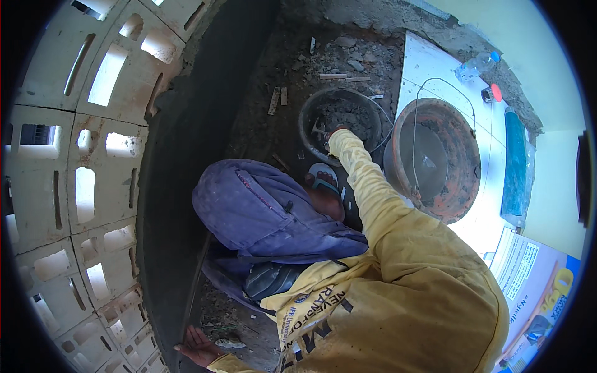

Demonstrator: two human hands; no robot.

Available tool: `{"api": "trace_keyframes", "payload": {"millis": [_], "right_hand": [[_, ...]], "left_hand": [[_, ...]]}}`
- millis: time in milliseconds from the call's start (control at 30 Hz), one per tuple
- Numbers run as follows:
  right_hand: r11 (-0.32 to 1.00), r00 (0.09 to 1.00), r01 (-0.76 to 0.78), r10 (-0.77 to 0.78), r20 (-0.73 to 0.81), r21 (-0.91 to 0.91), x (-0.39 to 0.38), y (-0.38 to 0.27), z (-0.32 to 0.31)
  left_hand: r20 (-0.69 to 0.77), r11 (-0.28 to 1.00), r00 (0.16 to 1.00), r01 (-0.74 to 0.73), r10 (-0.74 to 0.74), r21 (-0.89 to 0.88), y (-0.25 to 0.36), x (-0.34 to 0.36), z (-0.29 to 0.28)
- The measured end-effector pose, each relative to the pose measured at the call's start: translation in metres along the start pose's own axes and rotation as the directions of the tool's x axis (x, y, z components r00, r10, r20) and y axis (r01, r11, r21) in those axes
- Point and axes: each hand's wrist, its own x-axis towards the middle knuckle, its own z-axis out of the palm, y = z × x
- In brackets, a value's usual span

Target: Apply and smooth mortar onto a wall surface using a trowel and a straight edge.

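Mortar [353,114], grey and lumpy, lies inside a small dark bucket [302,124], the landmark for everything else in this head-camera view. The person's right hand [338,131], at the end of a long yellow sleeve, reaches over the bucket's near rim. A pale, metal-looking piece [319,130] shows beside it, perhaps part of a trowel; sleeve and shadow hide the fingers, so I cannot tell whether this grip is clenched or loose. The left hand [200,348] is well below and left of the bucket, its grip released, fingers spread near the edge of a smooth dark grey band [189,143].

The step in hand appears to be scooping or working the mortar. The next move seems to call for a firm hold and a level lift clear of the rim.

Just right of the bucket stands a larger orange-brown tub [461,158] with grey liquid inside. Beyond it are white floor tiles [424,65], a clear bottle [476,67] and a teal roll [515,165]. Rubble [359,57] litters the rough ground above the bucket. Far to its left rises a pale wall of perforated blocks [53,155]; far right, a plain pale wall [550,68].
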Motion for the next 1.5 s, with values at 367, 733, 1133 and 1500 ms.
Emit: {"api": "trace_keyframes", "payload": {"millis": [367, 733, 1133, 1500], "right_hand": [[-0.062, 0.969, 0.022, -0.245, -0.037, 0.998, -0.053, 0.046, 0.042], [0.112, 0.395, 0.897, -0.638, -0.661, 0.427, -0.066, -0.107, 0.074], [0.004, 0.007, 1.0, -0.785, -0.619, 0.007, -0.064, -0.215, 0.068], [0.117, 0.094, 0.993, -0.788, -0.609, 0.003, -0.043, -0.218, 0.064]], "left_hand": [[-0.021, 0.998, 0.999, 0.048, -0.049, -0.039, -0.001, -0.008, 0.007], [-0.032, 0.994, 0.999, -0.041, 0.038, -0.097, 0.002, -0.028, 0.02], [-0.066, 0.996, 0.997, -0.035, 0.029, -0.082, 0.008, -0.053, 0.035], [-0.034, 0.997, 0.999, -0.039, 0.036, -0.065, 0.017, -0.05, 0.041]]}}
